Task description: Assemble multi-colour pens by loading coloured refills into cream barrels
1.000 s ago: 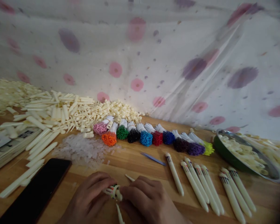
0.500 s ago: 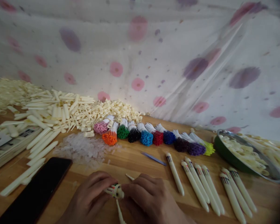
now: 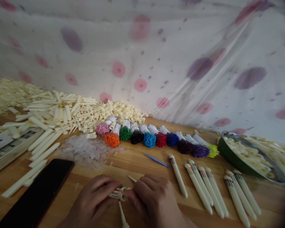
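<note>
My left hand [image 3: 95, 198] is closed around the cream slotted head of a multicolour pen [image 3: 117, 193], which has coloured sliders in its slots. The head's open end points right, towards my right hand [image 3: 152, 198]. The right thumb and fingertips are pinched together at that end; what is between them is hidden. Below the pen head lies a thin, pointed cream piece [image 3: 122, 215]. Another pointed cream tip [image 3: 132, 179] shows behind my right fingers.
Finished multicolour pens [image 3: 199, 186] lie to the right, beside a green bowl [image 3: 237, 161] of cream rings. Bundled coloured refills [image 3: 149, 139] line the back. Clear small tubes [image 3: 85, 150], cream barrels [image 3: 44, 145], a black phone [image 3: 40, 193] and a blue strip [image 3: 156, 160] are around.
My right fingertips have shifted and rolled a little at the pen head, and more of its open end shows. The left hand keeps its hold.
</note>
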`<state>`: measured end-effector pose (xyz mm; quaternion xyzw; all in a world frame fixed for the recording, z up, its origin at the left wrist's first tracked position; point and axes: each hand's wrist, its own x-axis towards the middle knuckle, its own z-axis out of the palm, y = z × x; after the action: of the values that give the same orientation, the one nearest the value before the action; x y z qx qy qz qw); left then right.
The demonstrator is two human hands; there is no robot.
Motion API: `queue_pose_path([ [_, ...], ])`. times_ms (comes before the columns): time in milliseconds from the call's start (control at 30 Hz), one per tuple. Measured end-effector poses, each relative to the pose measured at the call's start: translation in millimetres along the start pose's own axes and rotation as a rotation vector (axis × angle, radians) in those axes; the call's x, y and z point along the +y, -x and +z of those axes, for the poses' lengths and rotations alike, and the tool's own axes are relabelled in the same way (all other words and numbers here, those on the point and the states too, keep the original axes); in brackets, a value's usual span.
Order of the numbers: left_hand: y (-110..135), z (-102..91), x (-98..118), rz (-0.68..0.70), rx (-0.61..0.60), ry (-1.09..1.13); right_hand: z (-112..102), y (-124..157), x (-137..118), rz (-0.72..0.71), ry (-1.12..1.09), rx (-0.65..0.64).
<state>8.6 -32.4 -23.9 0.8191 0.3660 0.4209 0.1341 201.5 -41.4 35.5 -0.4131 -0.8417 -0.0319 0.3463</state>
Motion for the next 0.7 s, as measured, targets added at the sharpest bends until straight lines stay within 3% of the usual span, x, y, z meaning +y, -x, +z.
queue_pose_path([
  [267, -1.6, -0.7, 2.1, 0.048, -0.011, -0.006, 9.6, 1.3, -2.7, 0.131, 0.022, -0.023],
  [700, -3.1, -1.9, 3.7, -0.005, -0.034, 0.028, 1.8, 0.9, 4.2, 0.126, -0.043, -0.064],
])
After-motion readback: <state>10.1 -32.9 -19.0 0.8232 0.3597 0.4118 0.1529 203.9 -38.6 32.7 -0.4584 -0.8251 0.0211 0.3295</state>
